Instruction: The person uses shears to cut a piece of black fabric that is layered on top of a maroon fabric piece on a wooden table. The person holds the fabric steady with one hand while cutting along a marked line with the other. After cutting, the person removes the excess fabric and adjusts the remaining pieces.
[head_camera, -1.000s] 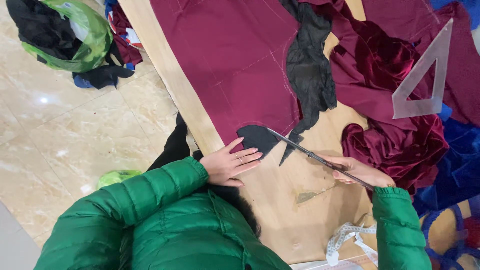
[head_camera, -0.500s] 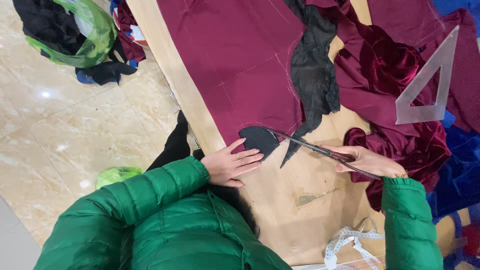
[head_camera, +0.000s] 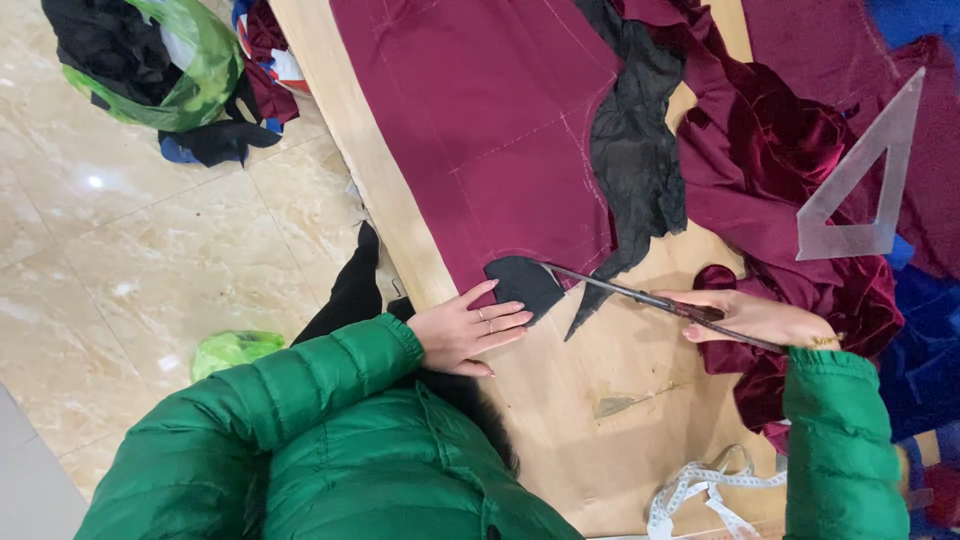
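The long metal scissors (head_camera: 640, 297) lie with their long axis running from lower right to upper left, blades pointing toward the small dark, matte, rounded fabric piece (head_camera: 527, 285) at the near edge of the burgundy cloth. The right hand (head_camera: 755, 318) is closed around the scissor handles; the blade tips meet the dark piece. The left hand (head_camera: 465, 330) lies flat, fingers spread, pressing the dark piece's left edge onto the pale wooden tabletop (head_camera: 620, 400).

The smooth burgundy cloth sheet (head_camera: 480, 130) lies flat with faint chalk lines; a ragged black fabric strip (head_camera: 635, 150) runs down its right side. Crumpled shiny burgundy velvet (head_camera: 780, 160) piles further right, beside a clear plastic triangle ruler (head_camera: 860, 190). Bare wood stays open below the scissors, down to a white tape measure (head_camera: 700, 485) near the tabletop's edge.
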